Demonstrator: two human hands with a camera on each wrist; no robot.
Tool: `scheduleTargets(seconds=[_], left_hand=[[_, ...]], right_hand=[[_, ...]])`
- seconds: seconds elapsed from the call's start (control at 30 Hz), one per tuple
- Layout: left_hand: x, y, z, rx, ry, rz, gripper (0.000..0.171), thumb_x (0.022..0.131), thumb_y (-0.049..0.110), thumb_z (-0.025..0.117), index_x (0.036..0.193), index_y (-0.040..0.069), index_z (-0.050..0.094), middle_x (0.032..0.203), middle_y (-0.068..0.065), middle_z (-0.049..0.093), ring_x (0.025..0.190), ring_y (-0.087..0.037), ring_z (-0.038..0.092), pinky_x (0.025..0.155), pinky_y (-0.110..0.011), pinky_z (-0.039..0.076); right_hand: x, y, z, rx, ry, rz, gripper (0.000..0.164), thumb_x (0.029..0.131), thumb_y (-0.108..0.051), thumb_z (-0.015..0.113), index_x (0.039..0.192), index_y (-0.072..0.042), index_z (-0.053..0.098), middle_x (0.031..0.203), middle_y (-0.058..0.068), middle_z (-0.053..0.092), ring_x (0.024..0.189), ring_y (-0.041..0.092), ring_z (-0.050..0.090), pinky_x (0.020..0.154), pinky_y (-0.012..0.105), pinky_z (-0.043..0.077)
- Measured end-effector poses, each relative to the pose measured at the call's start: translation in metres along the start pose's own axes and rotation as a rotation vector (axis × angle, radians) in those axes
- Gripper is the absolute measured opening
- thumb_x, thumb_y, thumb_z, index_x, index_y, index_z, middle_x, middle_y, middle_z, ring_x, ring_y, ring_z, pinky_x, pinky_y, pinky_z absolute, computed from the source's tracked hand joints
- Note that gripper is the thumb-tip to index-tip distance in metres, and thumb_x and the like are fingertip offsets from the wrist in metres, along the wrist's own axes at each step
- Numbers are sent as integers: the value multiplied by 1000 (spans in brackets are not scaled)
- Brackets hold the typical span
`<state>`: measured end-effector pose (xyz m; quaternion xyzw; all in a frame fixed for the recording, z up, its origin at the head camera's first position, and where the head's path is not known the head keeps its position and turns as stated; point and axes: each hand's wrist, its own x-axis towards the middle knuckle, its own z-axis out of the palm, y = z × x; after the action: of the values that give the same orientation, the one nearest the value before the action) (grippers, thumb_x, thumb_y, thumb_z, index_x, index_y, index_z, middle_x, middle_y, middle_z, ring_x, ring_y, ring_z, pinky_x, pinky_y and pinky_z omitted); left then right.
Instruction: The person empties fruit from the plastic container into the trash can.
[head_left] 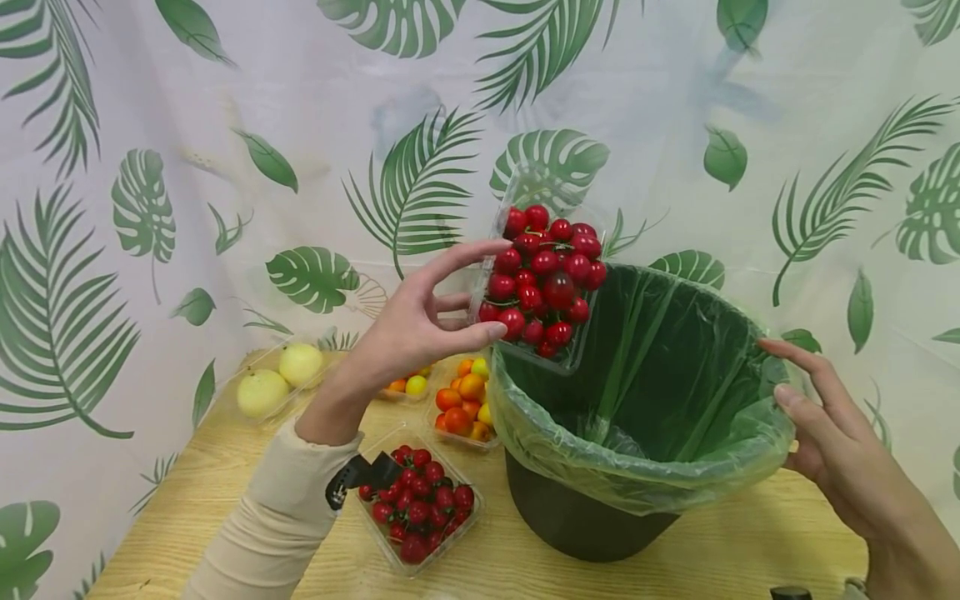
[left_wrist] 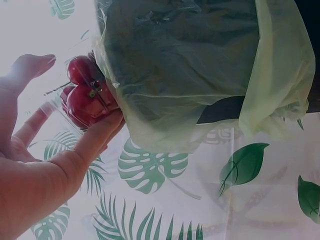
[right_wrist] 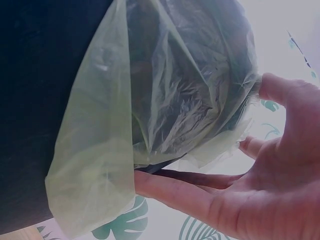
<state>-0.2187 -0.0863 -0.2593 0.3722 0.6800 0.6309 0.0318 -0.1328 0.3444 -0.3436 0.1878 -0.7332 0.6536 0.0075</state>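
My left hand (head_left: 420, 321) holds a clear plastic box of red cherries (head_left: 543, 275) by its side edge. The box tilts over the left rim of a black trash bin (head_left: 592, 521) lined with a green, see-through bag (head_left: 645, 487). In the left wrist view, the thumb and fingers grip the box around the cherries (left_wrist: 90, 100). My right hand (head_left: 832, 425) holds the bin's right rim through the bag. Its fingers spread along the bag's folded edge (right_wrist: 95, 170) in the right wrist view. Inside the bin, the bag hangs loosely; part of the bottom is hidden.
On the wooden table (head_left: 225, 492), a second box of cherries (head_left: 420, 508) stands left of the bin. Behind it are boxes of orange and yellow fruit (head_left: 467, 404) and a box with two pale round fruits (head_left: 262, 392). A leaf-print curtain (head_left: 247, 108) hangs behind.
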Motion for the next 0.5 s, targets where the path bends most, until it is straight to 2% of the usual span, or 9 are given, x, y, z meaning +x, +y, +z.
scheduleTargets(seconds=[0.13, 0.37, 0.5], left_hand=[[0, 0, 0, 2, -20, 8, 72, 89, 1, 77, 151, 25, 51, 156, 7, 39, 83, -30, 63, 70, -32, 58], [1, 0, 1, 25, -19, 30, 72, 89, 1, 78, 151, 24, 51, 155, 7, 39, 92, -31, 67, 73, -33, 59], [1, -1, 1, 31, -30, 54, 73, 88, 0, 77, 151, 23, 50, 154, 6, 41, 84, -30, 61, 71, -31, 55]], right_hand=[[0, 0, 0, 2, -4, -4, 55, 112, -7, 24, 164, -20, 14, 161, 7, -14, 87, 22, 65, 69, 39, 56], [0, 0, 0, 5, -5, -5, 55, 112, -7, 24, 164, -20, 14, 161, 7, -12, 89, 22, 66, 69, 39, 57], [0, 0, 1, 4, 1, -2, 55, 112, -7, 25, 164, -21, 14, 161, 7, -12, 88, 22, 66, 69, 39, 57]])
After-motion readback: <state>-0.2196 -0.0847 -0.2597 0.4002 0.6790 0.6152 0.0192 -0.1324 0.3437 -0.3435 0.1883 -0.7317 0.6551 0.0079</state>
